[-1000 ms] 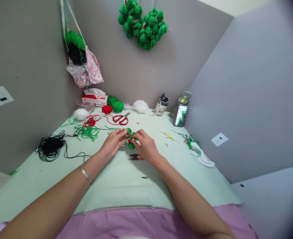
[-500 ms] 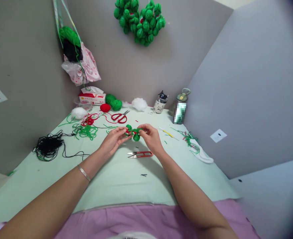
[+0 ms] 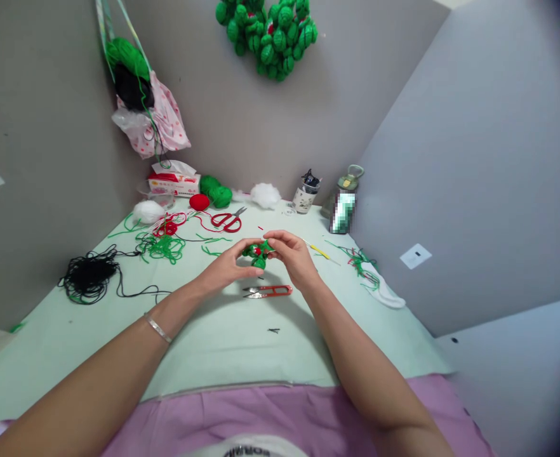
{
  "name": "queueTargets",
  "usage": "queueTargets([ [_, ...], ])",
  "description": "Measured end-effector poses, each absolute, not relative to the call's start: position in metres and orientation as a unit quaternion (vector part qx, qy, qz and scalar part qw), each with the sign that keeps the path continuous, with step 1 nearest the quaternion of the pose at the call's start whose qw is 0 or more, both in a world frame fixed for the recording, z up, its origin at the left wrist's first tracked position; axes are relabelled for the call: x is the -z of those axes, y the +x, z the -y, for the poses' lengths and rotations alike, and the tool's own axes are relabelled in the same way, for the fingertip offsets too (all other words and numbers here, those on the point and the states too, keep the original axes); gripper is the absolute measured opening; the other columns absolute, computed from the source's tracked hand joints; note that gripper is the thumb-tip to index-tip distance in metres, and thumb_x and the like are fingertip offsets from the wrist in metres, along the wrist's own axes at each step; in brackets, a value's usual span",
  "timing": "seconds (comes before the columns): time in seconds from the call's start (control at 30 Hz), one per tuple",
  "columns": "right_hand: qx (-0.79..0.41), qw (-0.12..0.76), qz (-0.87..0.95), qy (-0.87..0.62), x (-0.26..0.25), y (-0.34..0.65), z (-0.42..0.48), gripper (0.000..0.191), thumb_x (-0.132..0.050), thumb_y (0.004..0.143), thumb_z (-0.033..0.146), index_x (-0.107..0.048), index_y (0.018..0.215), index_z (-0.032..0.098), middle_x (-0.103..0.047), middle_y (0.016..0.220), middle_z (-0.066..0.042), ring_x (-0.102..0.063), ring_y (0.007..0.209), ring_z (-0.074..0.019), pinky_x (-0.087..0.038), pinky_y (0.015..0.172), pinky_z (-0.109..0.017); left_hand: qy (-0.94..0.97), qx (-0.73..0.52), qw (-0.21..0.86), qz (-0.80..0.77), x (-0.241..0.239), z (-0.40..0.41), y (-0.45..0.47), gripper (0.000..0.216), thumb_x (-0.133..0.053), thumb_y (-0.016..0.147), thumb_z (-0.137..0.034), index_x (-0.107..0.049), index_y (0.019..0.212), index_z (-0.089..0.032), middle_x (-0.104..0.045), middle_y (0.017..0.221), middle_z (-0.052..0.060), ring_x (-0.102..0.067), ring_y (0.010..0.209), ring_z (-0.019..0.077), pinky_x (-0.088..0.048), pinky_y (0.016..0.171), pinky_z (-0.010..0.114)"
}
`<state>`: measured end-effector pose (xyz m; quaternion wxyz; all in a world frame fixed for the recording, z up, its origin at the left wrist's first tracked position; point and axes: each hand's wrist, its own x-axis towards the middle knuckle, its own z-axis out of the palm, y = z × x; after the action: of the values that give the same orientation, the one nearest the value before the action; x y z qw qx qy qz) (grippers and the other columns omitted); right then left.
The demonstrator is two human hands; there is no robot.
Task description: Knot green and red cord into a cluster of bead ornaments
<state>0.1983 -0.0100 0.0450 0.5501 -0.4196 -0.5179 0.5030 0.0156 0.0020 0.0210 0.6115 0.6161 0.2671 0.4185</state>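
Note:
A small green crocheted piece with red and white bits (image 3: pixel 259 261) is held up between both hands above the table. My left hand (image 3: pixel 230 263) curves round its left side, thumb below and fingers above. At its right upper edge, my right hand (image 3: pixel 292 254) pinches the green part between thumb and fingers. Just below the hands lie orange-handled thread snips (image 3: pixel 268 291) on the pale green tablecloth (image 3: pixel 204 355). Short black thread ends (image 3: pixel 273 330) lie nearer to me.
Red scissors (image 3: pixel 227 221), a red yarn ball (image 3: pixel 199 202) and green yarn (image 3: pixel 217 192) are at the back. Black yarn (image 3: pixel 89 274) lies left. A yellow-handled hook (image 3: pixel 319 251) is right, near a phone (image 3: pixel 343 212). Green crocheted pieces (image 3: pixel 273 38) hang on the wall.
My left hand has shifted right and wrapped further round the crocheted piece, which has turned. My right hand keeps its pinch, slightly higher. The whole view has shifted a little.

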Motion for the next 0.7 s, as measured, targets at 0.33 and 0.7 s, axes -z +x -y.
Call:
queueTargets([
  [0.33,-0.557,0.581,0.428,-0.41,-0.051,0.208,0.006,0.028,-0.078,0.065,0.029,-0.07,0.09,0.02,-0.067,0.076,0.001,-0.065,0.072,-0.0122,-0.052,0.069,-0.024,0.56,-0.363,0.701,-0.251,-0.018,0.004,0.018,0.044,-0.08,0.073,-0.029,-0.067,0.114,-0.019,-0.07,0.116,0.01,-0.066,0.105,0.0258,-0.048,0.095,0.038],
  [0.7,-0.558,0.634,0.334,-0.417,-0.041,0.236,-0.011,0.033,-0.079,0.058,0.017,-0.067,0.088,0.021,-0.068,0.072,0.003,-0.065,0.068,-0.0122,-0.056,0.077,-0.029,0.556,-0.341,0.712,-0.26,-0.014,0.0,0.017,0.036,-0.081,0.073,-0.029,-0.067,0.104,-0.018,-0.071,0.108,0.01,-0.069,0.095,0.0222,-0.05,0.09,0.036],
])
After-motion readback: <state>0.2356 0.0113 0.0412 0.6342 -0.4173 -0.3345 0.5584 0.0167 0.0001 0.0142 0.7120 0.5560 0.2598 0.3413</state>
